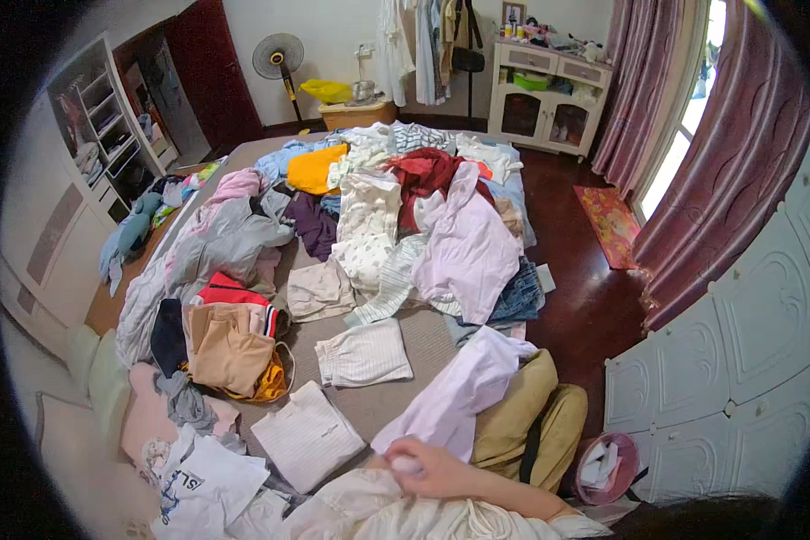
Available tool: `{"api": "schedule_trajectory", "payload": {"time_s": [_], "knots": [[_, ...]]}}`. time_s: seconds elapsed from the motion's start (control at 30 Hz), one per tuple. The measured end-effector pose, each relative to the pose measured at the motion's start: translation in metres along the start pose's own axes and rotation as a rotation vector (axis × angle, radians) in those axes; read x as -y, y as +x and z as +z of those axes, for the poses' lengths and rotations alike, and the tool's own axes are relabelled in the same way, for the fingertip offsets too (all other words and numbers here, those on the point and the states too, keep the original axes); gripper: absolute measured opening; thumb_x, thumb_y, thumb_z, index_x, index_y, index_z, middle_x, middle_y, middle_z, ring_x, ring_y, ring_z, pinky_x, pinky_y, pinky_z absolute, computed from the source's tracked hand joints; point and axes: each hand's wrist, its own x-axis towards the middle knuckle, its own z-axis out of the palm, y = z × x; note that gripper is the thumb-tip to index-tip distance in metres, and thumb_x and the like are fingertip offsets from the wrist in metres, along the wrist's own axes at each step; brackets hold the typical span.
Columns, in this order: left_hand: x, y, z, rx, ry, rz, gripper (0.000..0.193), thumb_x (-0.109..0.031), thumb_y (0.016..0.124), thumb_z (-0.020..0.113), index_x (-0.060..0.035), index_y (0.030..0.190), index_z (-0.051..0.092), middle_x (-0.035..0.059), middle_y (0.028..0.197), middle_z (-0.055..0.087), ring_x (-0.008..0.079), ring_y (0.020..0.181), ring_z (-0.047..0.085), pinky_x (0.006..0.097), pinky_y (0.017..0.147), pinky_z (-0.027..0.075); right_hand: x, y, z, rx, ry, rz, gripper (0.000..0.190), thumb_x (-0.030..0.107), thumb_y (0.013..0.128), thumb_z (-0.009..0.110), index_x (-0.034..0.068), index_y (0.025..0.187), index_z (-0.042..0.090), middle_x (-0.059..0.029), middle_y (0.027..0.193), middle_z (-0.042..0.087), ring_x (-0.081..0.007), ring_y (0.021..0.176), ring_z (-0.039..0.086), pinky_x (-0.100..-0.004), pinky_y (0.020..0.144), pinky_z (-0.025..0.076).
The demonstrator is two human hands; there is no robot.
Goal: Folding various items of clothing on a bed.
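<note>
My right hand (424, 467) comes in from the lower right, its fingers curled on a bunched end of a pale lavender garment (455, 388). The garment stretches up over khaki trouser legs (536, 418) beside me. A patch of skin just left of the right hand may be my left hand, but it is mostly hidden. Nearby on the bed lie a folded white ribbed top (308, 435) and folded striped pants (364, 352). A white T-shirt with print (209, 476) is at the lower left.
A large heap of clothes, with a lavender shirt (469, 243) on it, covers the bed's far half. Folded beige trousers (233, 347) top a stack at left. A pink bin (607, 469) stands by the white cabinet (702, 412). A fan (280, 61) stands beyond the bed.
</note>
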Motion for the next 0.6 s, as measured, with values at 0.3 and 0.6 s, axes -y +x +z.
{"api": "schedule_trajectory", "payload": {"time_s": [0.3,0.6], "knots": [[0.002,0.037,0.015,-0.058,0.126,0.182,0.030,-0.017,0.084,0.047,-0.0088,0.112,0.051,0.0112,0.107,0.051,0.0236,0.097,0.051,0.0322,0.082,0.041,-0.078,0.002,-0.074,-0.929,-0.699,0.115,0.033,0.007,0.067,0.057,0.001,0.098,0.050,-0.0154,0.081,0.054,-0.0334,0.080,0.056,-0.0387,0.070,0.046],[0.017,0.064,0.032,-0.072,0.210,0.304,0.031,-0.018,0.087,0.043,-0.0095,0.115,0.050,0.0107,0.112,0.050,0.0215,0.099,0.050,0.0310,0.084,0.041,-0.034,-0.008,-0.019,0.231,0.121,0.040,0.030,0.011,0.072,0.054,0.000,0.100,0.053,-0.0146,0.096,0.059,-0.0246,0.087,0.057,-0.0330,0.077,0.043]]}}
